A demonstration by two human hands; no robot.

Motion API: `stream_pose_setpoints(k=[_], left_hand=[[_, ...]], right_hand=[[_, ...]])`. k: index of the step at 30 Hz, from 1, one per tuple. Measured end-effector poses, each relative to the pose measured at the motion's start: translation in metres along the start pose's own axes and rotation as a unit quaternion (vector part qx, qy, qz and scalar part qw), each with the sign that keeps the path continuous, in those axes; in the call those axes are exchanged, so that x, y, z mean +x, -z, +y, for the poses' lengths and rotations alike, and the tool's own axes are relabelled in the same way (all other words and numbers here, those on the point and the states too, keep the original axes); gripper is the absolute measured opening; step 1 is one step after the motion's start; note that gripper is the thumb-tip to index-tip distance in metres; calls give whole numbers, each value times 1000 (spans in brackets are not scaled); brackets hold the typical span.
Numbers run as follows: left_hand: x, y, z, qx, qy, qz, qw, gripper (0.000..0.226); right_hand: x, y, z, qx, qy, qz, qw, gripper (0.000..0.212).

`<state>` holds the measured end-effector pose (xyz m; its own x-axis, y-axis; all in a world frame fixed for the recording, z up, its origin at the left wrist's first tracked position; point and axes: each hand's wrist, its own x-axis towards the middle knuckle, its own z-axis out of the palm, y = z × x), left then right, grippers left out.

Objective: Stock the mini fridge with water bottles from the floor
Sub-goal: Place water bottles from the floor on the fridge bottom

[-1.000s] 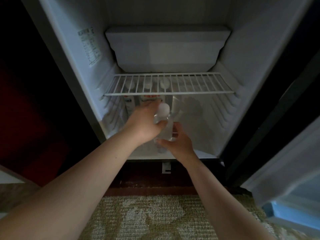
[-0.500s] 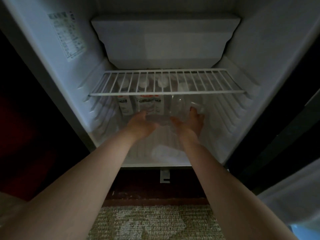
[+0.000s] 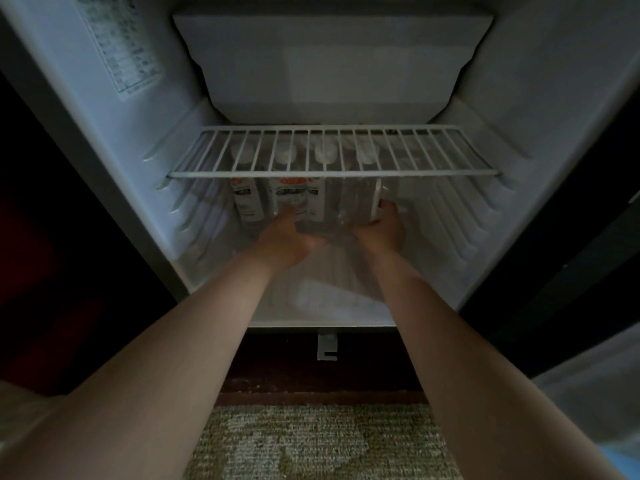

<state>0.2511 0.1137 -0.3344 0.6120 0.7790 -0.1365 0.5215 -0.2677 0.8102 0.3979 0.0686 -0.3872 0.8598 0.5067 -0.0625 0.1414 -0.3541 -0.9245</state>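
Inside, right hand (image 3: 381, 227) grips bottle (image 3: 356, 202) below shelf edge (image 3: 332, 173); room rightward

Below you: patterned beige carpet (image 3: 325, 445). Dark wooden ledge (image 3: 322, 386) runs along its far edge. Small white bracket (image 3: 327, 347) hangs above that ledge (notched at its foot). Dark cabinet panel (image 3: 52, 271) on your left.
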Motion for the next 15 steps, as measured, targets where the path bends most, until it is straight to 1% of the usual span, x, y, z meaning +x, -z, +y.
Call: stream_pose_setpoints(k=[1, 3, 4, 5, 7, 8, 9, 12, 15], left_hand=[[-2, 1, 1, -2, 10, 0, 1000, 86], [-10, 3, 9, -11, 28, -14, 999, 68], [-13, 4, 12, -9, 38, -16, 999, 58], [-16, 6, 14, -1, 46, -17, 999, 54], [-26, 9, 18, 12, 33, -26, 999, 49], [-30, 10, 19, 7, 26, -27, 999, 43], [-37, 12, 21, 3, 30, -24, 999, 37], [-56, 13, 25, -1, 50, 4, 999, 22], [-82, 19, 31, -4, 58, 2, 998, 35]], right_hand=[[-4, 0, 0, 12, -11, 0, 1000, 58], [-11, 4, -3, 38, -42, 7, 998, 60], [-15, 7, -3, 46, -60, 3, 997, 56], [-20, 10, -5, 57, -72, -7, 996, 46], [-33, 11, -9, 35, -69, -51, 996, 12], [-39, 10, -8, 15, -65, -70, 995, 10], [-42, 7, -5, -2, -70, -79, 994, 15], [-59, 11, -7, -5, -79, -88, 993, 20], [-99, 38, -34, 15, -78, -98, 992, 21]])
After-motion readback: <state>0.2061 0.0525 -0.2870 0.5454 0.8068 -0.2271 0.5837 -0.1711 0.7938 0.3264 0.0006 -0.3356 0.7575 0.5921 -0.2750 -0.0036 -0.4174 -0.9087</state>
